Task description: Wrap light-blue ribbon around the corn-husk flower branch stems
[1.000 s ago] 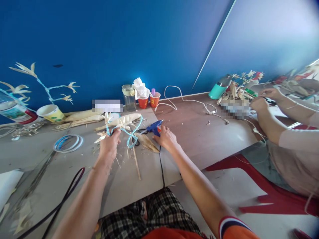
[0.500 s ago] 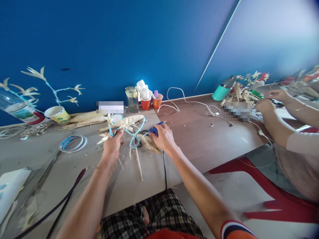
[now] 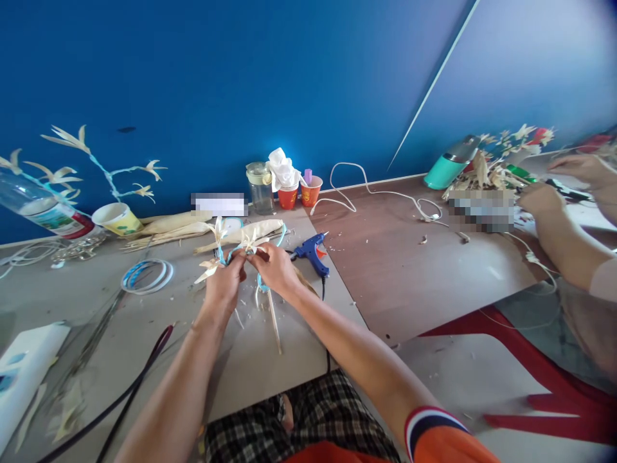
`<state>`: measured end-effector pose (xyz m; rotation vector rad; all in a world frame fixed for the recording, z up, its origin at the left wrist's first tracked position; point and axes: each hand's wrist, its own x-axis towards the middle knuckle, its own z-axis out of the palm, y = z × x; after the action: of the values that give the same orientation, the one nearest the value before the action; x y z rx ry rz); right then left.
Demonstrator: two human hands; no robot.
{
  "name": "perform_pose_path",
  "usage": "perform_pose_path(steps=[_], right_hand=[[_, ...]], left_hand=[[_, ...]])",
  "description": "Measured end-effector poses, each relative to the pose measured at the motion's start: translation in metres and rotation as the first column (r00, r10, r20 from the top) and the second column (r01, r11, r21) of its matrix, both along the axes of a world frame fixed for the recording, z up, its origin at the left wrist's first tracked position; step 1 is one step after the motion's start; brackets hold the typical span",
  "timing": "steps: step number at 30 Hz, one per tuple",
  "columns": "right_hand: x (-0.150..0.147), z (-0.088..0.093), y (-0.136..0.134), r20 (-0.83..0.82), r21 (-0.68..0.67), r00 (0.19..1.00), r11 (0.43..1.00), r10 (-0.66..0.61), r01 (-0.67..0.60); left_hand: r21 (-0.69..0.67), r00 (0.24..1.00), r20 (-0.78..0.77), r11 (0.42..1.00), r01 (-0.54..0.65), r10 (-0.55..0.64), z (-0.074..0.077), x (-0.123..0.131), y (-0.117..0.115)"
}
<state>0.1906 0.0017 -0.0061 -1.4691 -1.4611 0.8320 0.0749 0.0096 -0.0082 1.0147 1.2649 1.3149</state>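
My left hand (image 3: 224, 283) is closed round a flower branch, a blue-wrapped stem with pale dried-husk flowers (image 3: 220, 233). My right hand (image 3: 276, 267) pinches the same branch just below a pale flower (image 3: 250, 239), its fingertips meeting those of the left hand. A loop of blue tape or wrapped stem trails to the right, partly hidden behind my right hand. Just beyond that hand, a blue glue gun (image 3: 312, 253) rests on the table. Below the hands lies a thin pale stick (image 3: 275, 325).
A roll of blue-and-white tape (image 3: 147, 276) lies to the left. Dried husks (image 3: 178, 223), a glass jar (image 3: 261, 193) and red paper cups (image 3: 288, 198) line the wall. At right, a co-worker's hands (image 3: 542, 196) are near a teal bottle (image 3: 446, 168); white cable (image 3: 385, 191) crosses the table.
My right hand has let go of the blue glue gun, leaving it on the table, and has moved left to pinch the flower branch beside my left hand.
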Motion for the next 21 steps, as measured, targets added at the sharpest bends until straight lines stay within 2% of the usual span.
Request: perform_pose_path(steps=[5, 11, 17, 21], right_hand=[[0.001, -0.008, 0.002, -0.124, -0.012, 0.992, 0.999, 0.038, -0.039], [0.003, -0.007, -0.002, -0.208, -0.042, 0.972, 0.992, 0.108, -0.119], [0.008, -0.009, 0.001, -0.312, -0.048, 0.935, 0.980, 0.168, -0.192], [0.011, -0.011, 0.001, -0.229, -0.008, 0.963, 0.989, 0.140, -0.146]], left_hand=[[-0.058, 0.987, 0.160, 0.998, 0.010, -0.001, 0.003, 0.004, -0.002], [-0.100, 0.975, 0.217, 0.995, -0.022, 0.043, 0.008, 0.007, -0.005], [-0.091, 0.973, 0.230, 0.996, 0.004, 0.017, 0.006, 0.007, -0.005], [-0.109, 0.981, 0.193, 0.993, 0.036, -0.014, 0.004, 0.006, -0.004]])
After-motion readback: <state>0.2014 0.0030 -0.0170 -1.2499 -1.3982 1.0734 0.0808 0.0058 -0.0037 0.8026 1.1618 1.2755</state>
